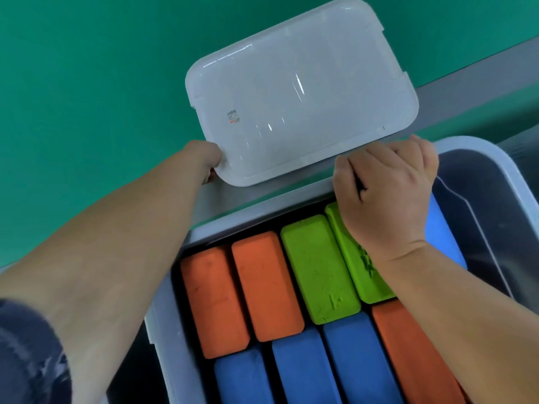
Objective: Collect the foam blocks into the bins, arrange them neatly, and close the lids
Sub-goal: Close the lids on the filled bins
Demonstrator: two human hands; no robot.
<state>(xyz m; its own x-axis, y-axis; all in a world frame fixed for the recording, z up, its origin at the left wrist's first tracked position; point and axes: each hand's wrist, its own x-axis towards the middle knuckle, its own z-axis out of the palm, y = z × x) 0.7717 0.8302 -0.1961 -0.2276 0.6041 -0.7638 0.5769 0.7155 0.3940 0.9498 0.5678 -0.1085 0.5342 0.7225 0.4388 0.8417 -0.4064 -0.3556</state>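
Nearest me, a dark sleeve covers the left upper arm, and just beyond it sits the bin, a grey-white plastic tub with rounded corners. Its top layer looks finished to my eye. Blue blocks fill the near row, two orange blocks and two green blocks fill the far row, and one more orange block runs along the right. All lie flat, side by side. They are matte foam bricks with softened edges, their faces scuffed and dented. Collecting and arranging seem done for this bin, so closing it is what remains.

Farther out, both grips are on the lid. The left grip pinches its near left corner, fingers mostly hidden beneath. The right grip is curled over the near edge toward the right. The lid is a frosted, glossy rounded rectangle with a raised rim and a small barcode sticker. It lies beyond the bin over the green worktop, not yet above the blocks.

To the right a second bin stands uncovered, with a pale blue block showing behind my wrist. I judge that one has work left.
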